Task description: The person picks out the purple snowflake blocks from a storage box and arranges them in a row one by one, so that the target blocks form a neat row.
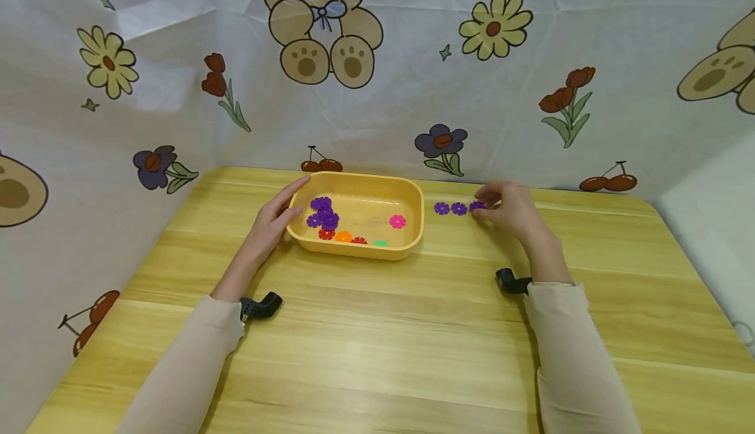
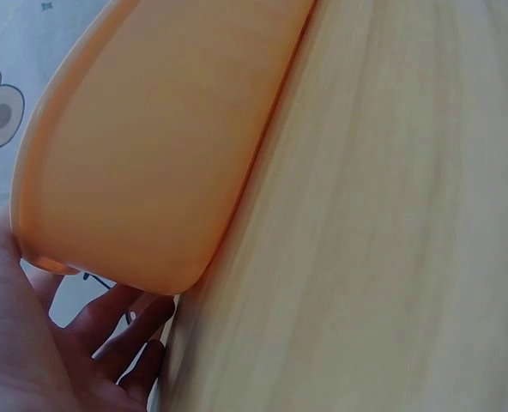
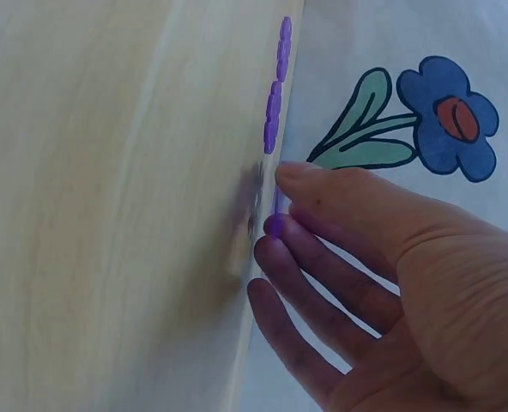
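My left hand [image 1: 271, 222] grips the left end of a yellow plastic basket [image 1: 360, 251], thumb at the rim. In the left wrist view its fingers [image 2: 117, 343] curl beside the basket's end wall [image 2: 151, 172]. Inside lie a heap of purple notched discs [image 1: 322, 212], a pink disc [image 1: 398, 221], and red, orange and green ones along the near side. My right hand [image 1: 510, 210] pinches a purple disc [image 1: 477, 206] between thumb and fingers, low at the tabletop. Just left of it, two purple discs [image 1: 459, 209] lie flat in a row with it.
The wooden table [image 1: 377, 342] reaches back to a white cloth [image 1: 389, 106] printed with bears and flowers. It hangs close behind the basket and the row of discs. A black wrist camera [image 1: 261, 305] sits on the left wrist, another [image 1: 512, 281] on the right.
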A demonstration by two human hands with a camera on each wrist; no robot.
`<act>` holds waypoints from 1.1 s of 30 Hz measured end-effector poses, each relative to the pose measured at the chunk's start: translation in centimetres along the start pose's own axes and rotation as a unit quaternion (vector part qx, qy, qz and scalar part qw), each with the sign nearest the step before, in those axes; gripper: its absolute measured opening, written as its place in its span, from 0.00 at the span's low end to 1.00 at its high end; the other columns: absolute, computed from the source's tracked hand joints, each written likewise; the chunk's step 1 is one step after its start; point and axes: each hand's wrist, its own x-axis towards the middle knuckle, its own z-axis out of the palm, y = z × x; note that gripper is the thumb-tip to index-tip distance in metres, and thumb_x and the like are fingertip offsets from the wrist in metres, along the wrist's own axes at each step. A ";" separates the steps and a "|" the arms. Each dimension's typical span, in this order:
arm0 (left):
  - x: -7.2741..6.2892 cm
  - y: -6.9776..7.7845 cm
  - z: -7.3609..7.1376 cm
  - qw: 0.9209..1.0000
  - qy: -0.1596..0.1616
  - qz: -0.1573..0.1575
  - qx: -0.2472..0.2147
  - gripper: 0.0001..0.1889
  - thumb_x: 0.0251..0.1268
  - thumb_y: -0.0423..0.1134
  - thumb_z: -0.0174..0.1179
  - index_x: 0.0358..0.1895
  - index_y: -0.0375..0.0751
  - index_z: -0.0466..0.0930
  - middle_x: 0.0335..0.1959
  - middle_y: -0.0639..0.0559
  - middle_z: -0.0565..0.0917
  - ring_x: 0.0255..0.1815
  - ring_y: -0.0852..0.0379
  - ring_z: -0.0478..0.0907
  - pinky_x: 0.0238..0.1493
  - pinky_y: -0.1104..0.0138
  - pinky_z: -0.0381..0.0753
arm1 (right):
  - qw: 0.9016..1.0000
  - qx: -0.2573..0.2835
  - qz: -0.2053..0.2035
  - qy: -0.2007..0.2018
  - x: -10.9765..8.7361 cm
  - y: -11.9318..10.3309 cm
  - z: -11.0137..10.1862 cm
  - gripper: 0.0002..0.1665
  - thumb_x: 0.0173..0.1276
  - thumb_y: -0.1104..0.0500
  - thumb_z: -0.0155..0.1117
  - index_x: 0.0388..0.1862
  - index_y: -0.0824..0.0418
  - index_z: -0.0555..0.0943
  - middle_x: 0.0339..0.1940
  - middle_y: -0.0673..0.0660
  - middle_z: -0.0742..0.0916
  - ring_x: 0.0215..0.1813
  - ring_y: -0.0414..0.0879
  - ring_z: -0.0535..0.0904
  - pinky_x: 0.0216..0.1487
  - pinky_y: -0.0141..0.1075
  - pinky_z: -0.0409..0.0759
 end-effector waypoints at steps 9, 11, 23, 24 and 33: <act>0.0 0.0 0.1 1.000 -0.007 0.009 -0.009 0.31 0.80 0.31 0.51 0.82 0.58 0.66 0.84 0.55 0.64 0.84 0.48 0.61 0.81 0.47 0.64 | 0.998 0.018 -0.034 0.043 0.0 -1.3 -0.2 0.16 0.72 0.63 0.70 0.55 0.70 0.86 0.50 0.69 0.90 0.54 0.63 0.86 0.58 0.58 0.86; 0.0 -0.1 0.1 1.000 -0.008 0.010 -0.011 0.31 0.80 0.32 0.51 0.82 0.57 0.66 0.84 0.55 0.64 0.84 0.48 0.61 0.81 0.47 0.64 | 0.998 0.013 -0.040 0.044 0.1 -2.1 -0.1 0.15 0.72 0.63 0.70 0.54 0.70 0.86 0.49 0.68 0.90 0.53 0.63 0.87 0.58 0.57 0.87; 0.1 -0.4 0.1 1.000 -0.008 0.011 -0.014 0.31 0.81 0.32 0.52 0.82 0.61 0.66 0.84 0.58 0.64 0.85 0.51 0.59 0.83 0.49 0.61 | 0.993 0.013 -0.100 0.055 1.1 -8.0 1.2 0.12 0.75 0.61 0.68 0.53 0.65 0.87 0.48 0.64 0.91 0.52 0.59 0.87 0.59 0.55 0.86; 0.1 -0.4 0.0 1.000 -0.008 0.012 -0.015 0.31 0.81 0.32 0.52 0.82 0.61 0.66 0.84 0.58 0.64 0.85 0.50 0.59 0.83 0.49 0.61 | 0.993 0.014 -0.105 0.053 1.3 -8.4 1.4 0.12 0.75 0.61 0.68 0.53 0.65 0.87 0.49 0.64 0.91 0.52 0.59 0.87 0.59 0.55 0.86; 0.1 -0.4 -0.2 1.000 -0.005 0.019 -0.015 0.31 0.80 0.32 0.51 0.82 0.59 0.66 0.84 0.58 0.64 0.85 0.50 0.59 0.83 0.49 0.61 | 0.990 0.045 -0.133 0.034 3.3 -12.1 4.2 0.13 0.74 0.62 0.70 0.53 0.67 0.88 0.48 0.62 0.91 0.50 0.56 0.87 0.58 0.53 0.87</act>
